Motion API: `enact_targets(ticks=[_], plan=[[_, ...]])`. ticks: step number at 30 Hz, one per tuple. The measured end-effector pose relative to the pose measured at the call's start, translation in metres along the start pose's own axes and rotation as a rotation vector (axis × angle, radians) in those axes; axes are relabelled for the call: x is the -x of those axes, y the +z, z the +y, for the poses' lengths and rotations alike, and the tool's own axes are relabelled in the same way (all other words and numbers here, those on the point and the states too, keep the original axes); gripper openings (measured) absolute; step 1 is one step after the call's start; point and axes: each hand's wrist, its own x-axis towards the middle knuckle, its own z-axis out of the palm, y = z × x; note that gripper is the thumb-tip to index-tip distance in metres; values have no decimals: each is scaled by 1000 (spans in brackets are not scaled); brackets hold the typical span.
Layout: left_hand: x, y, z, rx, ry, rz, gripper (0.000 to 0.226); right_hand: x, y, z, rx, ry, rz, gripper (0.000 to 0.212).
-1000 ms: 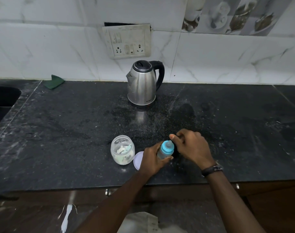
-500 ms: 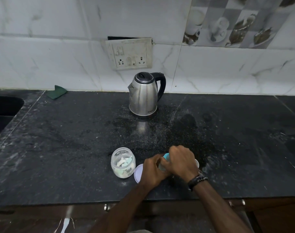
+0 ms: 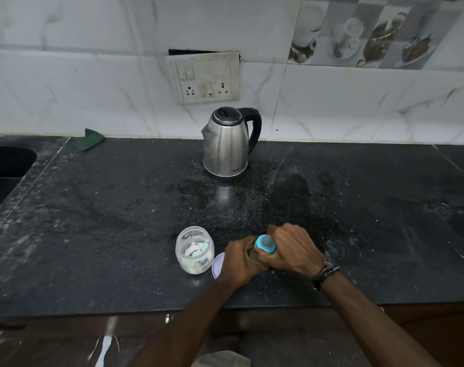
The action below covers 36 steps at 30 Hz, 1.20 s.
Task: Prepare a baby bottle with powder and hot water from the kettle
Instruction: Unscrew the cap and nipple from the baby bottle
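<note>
Compared with a second ago the right hand [image 3: 291, 250] has come over the blue cap [image 3: 264, 243] of the baby bottle [image 3: 253, 254], fingers curled round it, while the left hand [image 3: 238, 260] grips the body. Looks like the top is being twisted, though on or off I can't tell. The bottle sits near the counter's front edge, at 6 o'clock from the kettle [image 3: 226, 144]. The open powder jar [image 3: 195, 250] is at the bottle's 9 o'clock, with its lid [image 3: 217, 266] between them. The black stone counter [image 3: 93, 207] is dusty, with a green cloth [image 3: 89, 139] at the kettle's 9 o'clock, plus a white tiled wall and a socket plate [image 3: 203, 76].
</note>
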Motion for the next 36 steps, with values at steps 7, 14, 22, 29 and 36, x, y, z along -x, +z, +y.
enact_targets(ticks=[7, 14, 22, 29, 36], plan=[[0, 5, -5, -38, -45, 90, 23, 10, 24, -30, -63, 413, 167, 61], [-5, 5, -7, 14, -20, 79, 24, 3, 35, -27, -222, 453, 185, 52], [-8, 0, -4, -9, 16, 25, 37, -2, 39, -3, -220, 178, 173, 59], [-10, -6, -2, -31, 12, -44, 44, -10, 37, 17, -196, -79, 182, 57], [-7, 0, -6, -59, -45, 13, 26, -4, 31, 2, -42, 54, 167, 53]])
